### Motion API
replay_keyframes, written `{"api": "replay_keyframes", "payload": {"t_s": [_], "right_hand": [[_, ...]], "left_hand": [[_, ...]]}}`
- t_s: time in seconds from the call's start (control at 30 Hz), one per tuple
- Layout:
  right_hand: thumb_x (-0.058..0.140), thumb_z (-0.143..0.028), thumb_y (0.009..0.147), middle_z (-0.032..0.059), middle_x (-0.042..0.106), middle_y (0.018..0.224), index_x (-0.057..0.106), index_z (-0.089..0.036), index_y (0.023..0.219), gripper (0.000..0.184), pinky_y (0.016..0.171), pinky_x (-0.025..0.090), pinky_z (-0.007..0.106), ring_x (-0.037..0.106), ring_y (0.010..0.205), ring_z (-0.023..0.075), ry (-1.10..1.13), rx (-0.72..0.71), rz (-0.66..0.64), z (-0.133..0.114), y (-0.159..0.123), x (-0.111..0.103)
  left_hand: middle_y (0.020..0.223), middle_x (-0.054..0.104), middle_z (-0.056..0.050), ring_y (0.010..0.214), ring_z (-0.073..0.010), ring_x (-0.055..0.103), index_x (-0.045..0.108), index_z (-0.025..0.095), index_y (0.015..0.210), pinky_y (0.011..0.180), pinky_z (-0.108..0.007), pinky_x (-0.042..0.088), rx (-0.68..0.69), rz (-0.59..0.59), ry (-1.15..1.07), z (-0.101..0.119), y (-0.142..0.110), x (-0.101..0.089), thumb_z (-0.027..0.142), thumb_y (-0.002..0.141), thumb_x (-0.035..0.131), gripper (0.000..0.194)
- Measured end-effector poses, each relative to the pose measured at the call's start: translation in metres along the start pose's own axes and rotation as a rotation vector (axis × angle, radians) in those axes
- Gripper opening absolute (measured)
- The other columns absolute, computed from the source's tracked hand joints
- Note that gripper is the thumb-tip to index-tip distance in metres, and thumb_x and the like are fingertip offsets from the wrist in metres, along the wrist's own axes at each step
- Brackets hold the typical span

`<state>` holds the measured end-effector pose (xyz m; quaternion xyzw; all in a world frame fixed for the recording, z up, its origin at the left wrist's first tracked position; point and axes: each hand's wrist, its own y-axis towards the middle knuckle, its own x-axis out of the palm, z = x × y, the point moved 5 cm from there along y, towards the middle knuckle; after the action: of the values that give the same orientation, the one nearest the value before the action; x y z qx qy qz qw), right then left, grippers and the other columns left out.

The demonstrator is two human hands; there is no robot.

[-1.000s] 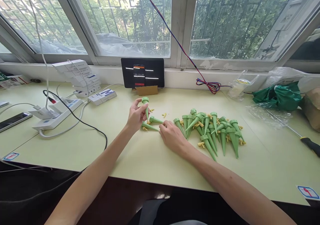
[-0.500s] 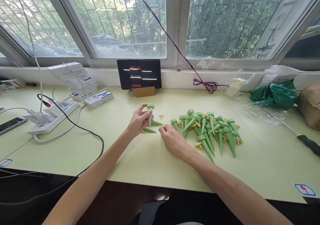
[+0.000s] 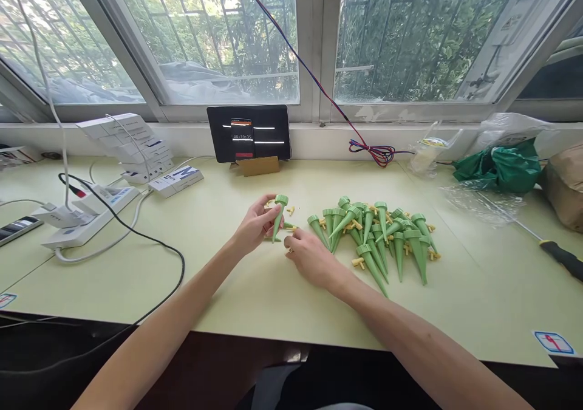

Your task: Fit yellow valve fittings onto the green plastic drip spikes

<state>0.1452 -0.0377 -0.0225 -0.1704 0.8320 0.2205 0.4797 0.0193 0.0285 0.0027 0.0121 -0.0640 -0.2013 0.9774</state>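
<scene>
My left hand [image 3: 255, 225] grips a green plant watering spike [image 3: 279, 215] between thumb and fingers, its ribbed cap up and its point down. My right hand [image 3: 314, 255] is close by on the right with fingers pinched. A small yellow valve [image 3: 290, 249] shows at its fingertips, partly hidden. Behind the two hands, other green spikes lie on the table, mostly covered, and a yellow piece [image 3: 291, 228] sticks out there. A loose yellow valve [image 3: 290, 211] rests farther back. To the right spreads a pile of green spikes [image 3: 373, 234] with yellow valves among them.
A dark tablet [image 3: 248, 133] leans on a cardboard stand at the back. Left are a power strip [image 3: 91, 215], black and white cables, and stacked white boxes [image 3: 132, 146]. At right lie a green bag [image 3: 501, 167], clear plastic and a screwdriver [image 3: 562, 261].
My left hand has shifted slightly right and tilted the spike, its point now to the lower left. My right fingertips have come down a little with the yellow valve. The whole view has shifted slightly.
</scene>
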Motion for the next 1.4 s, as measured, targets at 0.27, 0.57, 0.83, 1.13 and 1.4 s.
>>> {"api": "replay_keyframes", "payload": {"t_s": [0.27, 0.57, 0.83, 1.13, 1.4], "right_hand": [[0.063, -0.007, 0.09, 0.0062, 0.06, 0.097, 0.065, -0.016, 0.091, 0.009, 0.074, 0.042, 0.025, 0.057, 0.081, 0.0148, 0.209, -0.006, 0.06, 0.004, 0.002, 0.005], [0.059, -0.008, 0.091, 0.0069, 0.065, 0.091, 0.069, -0.016, 0.084, 0.015, 0.076, 0.044, 0.027, 0.059, 0.082, 0.0166, 0.417, -0.034, 0.106, 0.006, 0.003, 0.003], [0.051, -0.019, 0.098, 0.0021, 0.061, 0.079, 0.061, -0.019, 0.081, 0.019, 0.066, 0.038, 0.025, 0.053, 0.07, 0.015, 0.386, -0.045, 0.306, 0.004, 0.0, -0.008], [0.049, -0.025, 0.1, 0.0005, 0.061, 0.073, 0.062, -0.02, 0.089, 0.018, 0.064, 0.04, 0.026, 0.054, 0.065, 0.015, 0.458, -0.043, 0.544, 0.006, -0.004, -0.022], [0.046, -0.025, 0.102, 0.0073, 0.061, 0.101, 0.066, -0.021, 0.099, 0.021, 0.067, 0.053, 0.029, 0.06, 0.073, 0.014, 0.53, -0.094, 0.634, 0.003, -0.008, -0.026]], "left_hand": [[0.063, 0.064, 0.0, 0.045, -0.0095, 0.049, 0.052, 0.021, 0.106, 0.038, -0.017, 0.03, -0.009, -0.009, -0.029, 0.001, 0.002, -0.003, 0.045, 0.081, 0.075, 0.042], [0.069, 0.062, 0.0, 0.043, -0.0068, 0.043, 0.049, 0.019, 0.117, 0.039, -0.017, 0.028, -0.013, -0.102, -0.078, 0.002, 0.001, 0.0, 0.04, 0.09, 0.066, 0.039], [0.071, 0.059, 0.001, 0.042, -0.0056, 0.04, 0.049, 0.025, 0.128, 0.042, -0.018, 0.031, -0.03, -0.215, -0.125, -0.003, 0.001, 0.002, 0.037, 0.095, 0.06, 0.037], [0.065, 0.055, 0.002, 0.046, -0.0076, 0.043, 0.055, 0.023, 0.118, 0.046, -0.019, 0.035, -0.049, -0.227, -0.168, -0.003, 0.001, 0.003, 0.033, 0.096, 0.059, 0.025], [0.06, 0.055, 0.003, 0.039, -0.0053, 0.038, 0.058, 0.023, 0.107, 0.044, -0.017, 0.034, -0.039, -0.201, -0.221, 0.002, -0.001, 0.0, 0.033, 0.094, 0.062, 0.017]]}}
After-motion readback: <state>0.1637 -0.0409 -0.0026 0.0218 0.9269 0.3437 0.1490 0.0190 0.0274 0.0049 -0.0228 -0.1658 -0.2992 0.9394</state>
